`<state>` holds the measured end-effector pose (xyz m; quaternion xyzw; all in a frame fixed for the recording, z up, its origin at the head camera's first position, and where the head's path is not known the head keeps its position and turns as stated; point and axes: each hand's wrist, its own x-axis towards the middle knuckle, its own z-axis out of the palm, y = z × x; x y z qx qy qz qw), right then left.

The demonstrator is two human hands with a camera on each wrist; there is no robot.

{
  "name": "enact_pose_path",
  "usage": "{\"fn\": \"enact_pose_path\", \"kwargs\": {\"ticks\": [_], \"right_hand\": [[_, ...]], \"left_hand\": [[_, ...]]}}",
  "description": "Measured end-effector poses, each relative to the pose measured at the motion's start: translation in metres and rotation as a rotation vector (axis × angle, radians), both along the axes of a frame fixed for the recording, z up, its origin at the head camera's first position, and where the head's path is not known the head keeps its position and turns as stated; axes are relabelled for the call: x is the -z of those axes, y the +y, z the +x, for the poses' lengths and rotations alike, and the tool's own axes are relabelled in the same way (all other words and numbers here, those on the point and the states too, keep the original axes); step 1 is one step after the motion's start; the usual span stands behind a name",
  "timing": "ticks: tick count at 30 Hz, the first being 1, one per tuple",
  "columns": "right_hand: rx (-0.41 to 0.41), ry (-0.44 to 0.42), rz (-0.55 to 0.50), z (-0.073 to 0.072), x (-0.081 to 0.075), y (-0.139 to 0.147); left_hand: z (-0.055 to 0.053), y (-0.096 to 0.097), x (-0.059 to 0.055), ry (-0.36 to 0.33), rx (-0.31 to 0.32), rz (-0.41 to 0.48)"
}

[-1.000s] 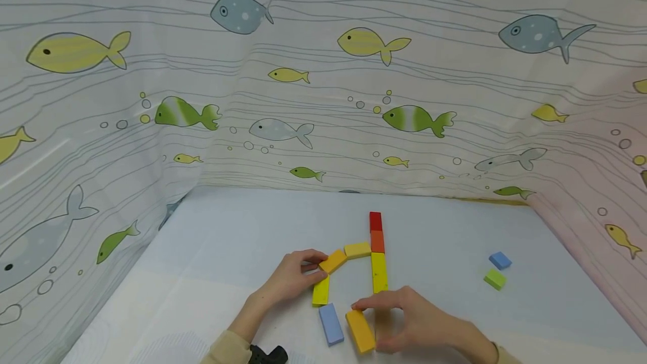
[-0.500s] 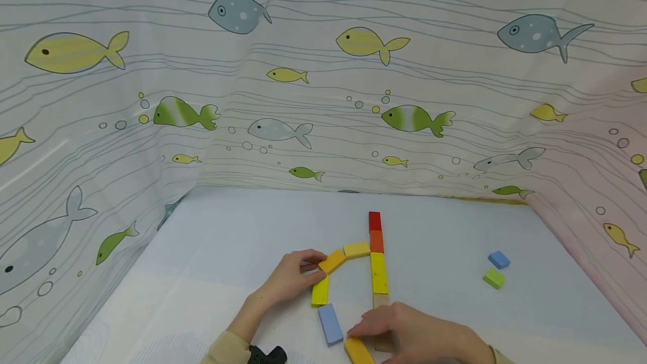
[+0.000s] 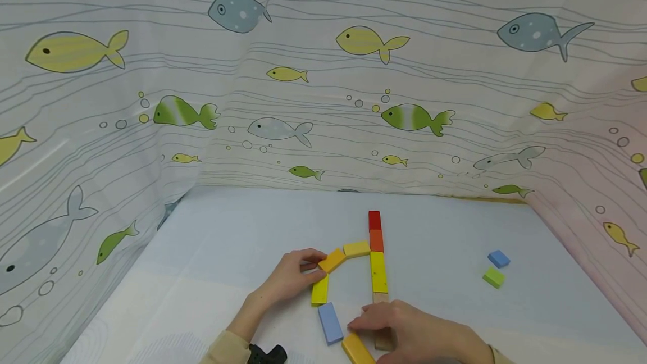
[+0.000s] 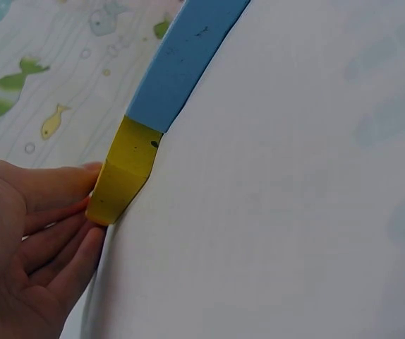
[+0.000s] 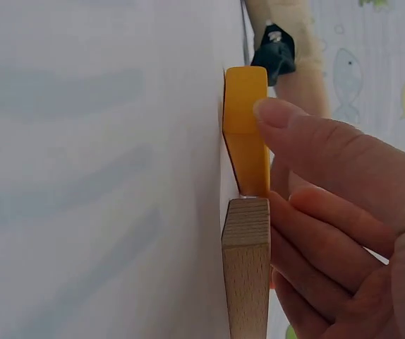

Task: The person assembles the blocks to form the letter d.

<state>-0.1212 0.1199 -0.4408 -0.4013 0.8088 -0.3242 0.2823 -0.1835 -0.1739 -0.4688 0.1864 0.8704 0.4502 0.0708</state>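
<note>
Wooden blocks lie on the white table in a line and a curve. My left hand (image 3: 288,275) rests at the curve's upper left, finger and thumb on either side of an orange-yellow block (image 3: 332,261). A yellow block (image 3: 319,292) and a blue block (image 3: 331,323) follow below it. Low in the head view my right hand (image 3: 419,330) pinches another orange-yellow block (image 3: 356,348), its far end close to the blue block. In the right wrist view the thumb (image 5: 280,113) presses that block, beside a bare wood block (image 5: 248,275). The curled fingers are partly hidden.
A straight column of red (image 3: 374,220), orange-red (image 3: 376,240), yellow (image 3: 378,272) and wood blocks stands right of the curve. A pale yellow block (image 3: 356,249) joins the curve to it. Loose blue (image 3: 499,259) and green (image 3: 493,277) blocks lie at right. A fish-print curtain surrounds the table.
My right hand has drawn the orange-yellow block toward me and slightly left, with its far end now near the blue block's lower end. The left hand has kept its place.
</note>
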Motion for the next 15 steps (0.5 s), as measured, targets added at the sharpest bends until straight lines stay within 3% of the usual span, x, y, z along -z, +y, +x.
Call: {"fn": "enact_pose_path", "kwargs": {"ticks": [4, 15], "right_hand": [[0.018, -0.002, 0.023, 0.0028, -0.0008, 0.0015], [-0.14, 0.13, -0.083, -0.0002, 0.0055, 0.0034]], "left_hand": [[0.0003, 0.0, 0.0001, 0.0, 0.001, -0.003], [0.0007, 0.0008, -0.0019, 0.001, -0.003, -0.012]]}}
